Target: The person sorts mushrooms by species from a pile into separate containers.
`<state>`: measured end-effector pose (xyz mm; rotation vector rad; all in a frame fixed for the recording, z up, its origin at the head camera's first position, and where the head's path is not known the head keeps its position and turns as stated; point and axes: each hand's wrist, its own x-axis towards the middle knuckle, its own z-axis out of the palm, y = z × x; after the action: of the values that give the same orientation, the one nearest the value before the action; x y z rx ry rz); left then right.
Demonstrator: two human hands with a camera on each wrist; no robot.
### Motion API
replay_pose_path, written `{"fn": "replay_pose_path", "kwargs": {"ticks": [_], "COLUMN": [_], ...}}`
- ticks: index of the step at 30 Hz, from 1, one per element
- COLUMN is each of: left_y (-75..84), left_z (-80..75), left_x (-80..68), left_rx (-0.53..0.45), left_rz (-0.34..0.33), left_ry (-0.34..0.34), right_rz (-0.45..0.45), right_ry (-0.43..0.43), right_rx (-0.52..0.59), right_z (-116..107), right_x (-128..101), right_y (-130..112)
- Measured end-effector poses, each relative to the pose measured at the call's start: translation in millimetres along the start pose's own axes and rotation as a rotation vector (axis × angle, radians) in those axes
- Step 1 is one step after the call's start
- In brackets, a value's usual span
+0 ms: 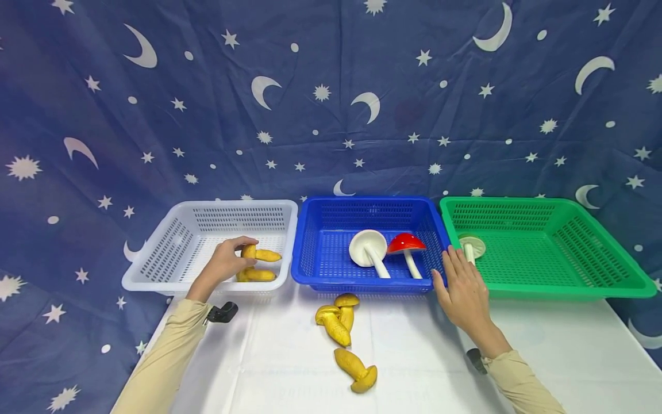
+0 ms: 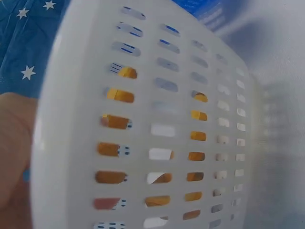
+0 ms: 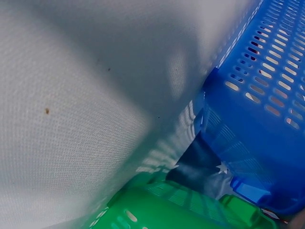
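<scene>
Two yellow mushrooms (image 1: 256, 264) in white basket (image 1: 170, 253), left hand (image 1: 224, 261) gripping one; three remain on tabletop (image 1: 269, 356); right hand (image 1: 462, 290) flat, empty

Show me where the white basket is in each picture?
Head: the white basket sits at the left, with the left hand inside it.
Left wrist: its holed wall fills the picture.
Right wrist: not there.
Shared landmark: the blue basket, at top in the left wrist view.

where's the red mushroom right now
In the head view, the red-capped plastic mushroom lies in the blue plastic basket, right of the white mushroom.
</scene>
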<state>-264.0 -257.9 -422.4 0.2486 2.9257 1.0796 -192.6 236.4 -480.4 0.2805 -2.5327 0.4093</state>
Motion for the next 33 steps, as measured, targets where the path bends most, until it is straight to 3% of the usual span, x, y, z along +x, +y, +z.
{"fn": "replay_pose_path", "kwargs": {"ticks": [19,28,33], "left_y": [1.0,3.1,6.7], "left_z": [12.6,14.7,12.1], "left_x": [11.1,11.5,6.4], "left_rx": [0.048,0.057,0.039], "left_rz": [-0.029,-0.072,-0.045], "left_ry": [-0.015,0.013,0.036], "right_rz": [0.004,0.011,0.006], "right_ry": [0.013,0.005,0.015], "right_rx": [0.012,0.016,0.013], "right_z": [1.0,1.4,1.5], "right_x": [-0.6,-1.2,-0.9], "right_y": [-0.1,-0.6,0.1]}}
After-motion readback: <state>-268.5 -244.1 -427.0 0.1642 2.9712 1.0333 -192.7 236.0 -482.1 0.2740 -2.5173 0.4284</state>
